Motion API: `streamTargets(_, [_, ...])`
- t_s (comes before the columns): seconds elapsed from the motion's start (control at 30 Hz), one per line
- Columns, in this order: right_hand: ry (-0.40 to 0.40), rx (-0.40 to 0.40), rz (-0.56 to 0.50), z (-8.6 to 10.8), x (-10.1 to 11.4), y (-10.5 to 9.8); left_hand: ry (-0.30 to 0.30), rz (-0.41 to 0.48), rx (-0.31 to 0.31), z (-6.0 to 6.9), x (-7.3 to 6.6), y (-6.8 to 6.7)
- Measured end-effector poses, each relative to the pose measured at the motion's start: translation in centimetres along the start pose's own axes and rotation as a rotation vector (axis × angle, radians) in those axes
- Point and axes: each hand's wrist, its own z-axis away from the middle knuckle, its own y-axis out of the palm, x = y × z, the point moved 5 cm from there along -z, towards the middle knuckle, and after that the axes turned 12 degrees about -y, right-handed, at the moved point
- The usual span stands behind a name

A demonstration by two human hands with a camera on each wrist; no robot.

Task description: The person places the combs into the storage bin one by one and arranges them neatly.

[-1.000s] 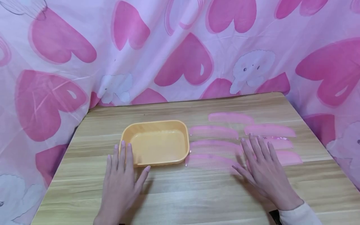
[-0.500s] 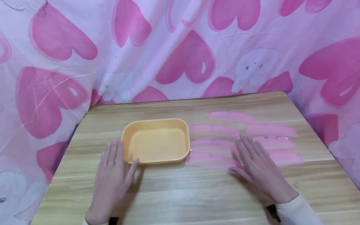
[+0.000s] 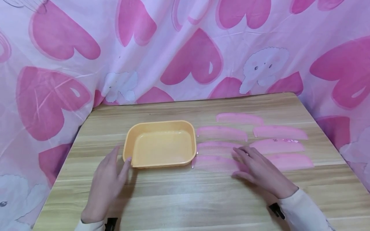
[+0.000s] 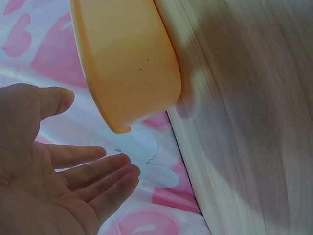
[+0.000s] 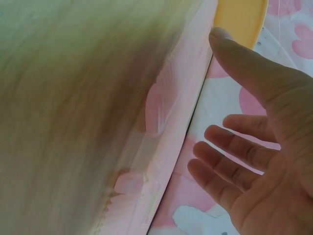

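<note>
Pale at lower right, the sleeve ends at the right hand, relaxed and holding nothing over the nearer pink combs. At lower left the left hand is slack, unladen, its thumb by the near-left corner of the yellow tray; contact I cannot tell. Seven combs lie right of centre, long axes roughly left-right, aslant to the right hand, the nearer one; the tray lies left of them. Farthest hangs heart-printed cloth.

Combs lie right of the tray.
</note>
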Motion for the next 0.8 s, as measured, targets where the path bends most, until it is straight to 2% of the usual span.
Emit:
streamTargets(0.4, [0.063, 0.146, -0.084, -0.5, -0.5, 1.5, -0.121, 0.025, 0.030, -0.8, 0.9, 0.2])
streamTargets(0.5, [0.071, 0.157, -0.089, -0.5, -0.5, 1.8, -0.118, 0.029, 0.033, -0.9, 1.0, 0.4])
streamTargets(0.6, [0.066, 0.154, -0.091, -0.4, -0.6, 2.0, -0.123, 0.039, 0.061, -0.9, 1.0, 0.6])
streamTargets(0.8, [0.046, 0.144, -0.085, -0.4, -0.7, 2.2, -0.191, 0.084, 0.133, -1.3, 1.3, 1.3])
